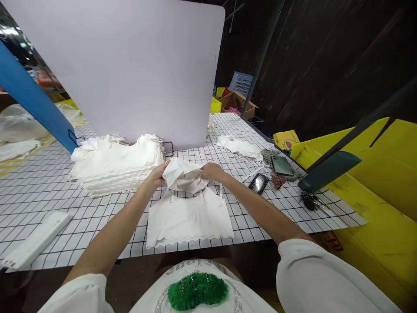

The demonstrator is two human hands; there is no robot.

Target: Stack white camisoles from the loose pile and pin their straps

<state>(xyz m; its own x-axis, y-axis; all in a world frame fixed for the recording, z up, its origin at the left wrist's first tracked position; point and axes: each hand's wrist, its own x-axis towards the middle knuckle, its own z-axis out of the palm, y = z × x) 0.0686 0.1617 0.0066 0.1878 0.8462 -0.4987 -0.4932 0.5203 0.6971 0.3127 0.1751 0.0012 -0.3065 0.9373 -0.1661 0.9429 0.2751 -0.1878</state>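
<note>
Between my two hands a white camisole (180, 170) is lifted and bunched just above the tabletop. My left hand (159, 174) pinches its left edge. On the other side, my right hand (212, 171) has its fingers closed on the fabric, with the fingertips partly hidden in the folds. Beneath and nearer to me, a white strappy top (190, 217) lies flat, its wavy hem towards me. Whether the raised cloth belongs to it I cannot tell. A thick stack of white garments (114, 167) sits left of my left hand.
The table has a white cover with a black grid (130, 250). A white power strip (37, 239) lies front left. On the right are a crumpled white garment (239, 147), a dark shiny oval object (259, 183), a phone (282, 165) and keys (313, 201). A white panel (137, 69) stands behind.
</note>
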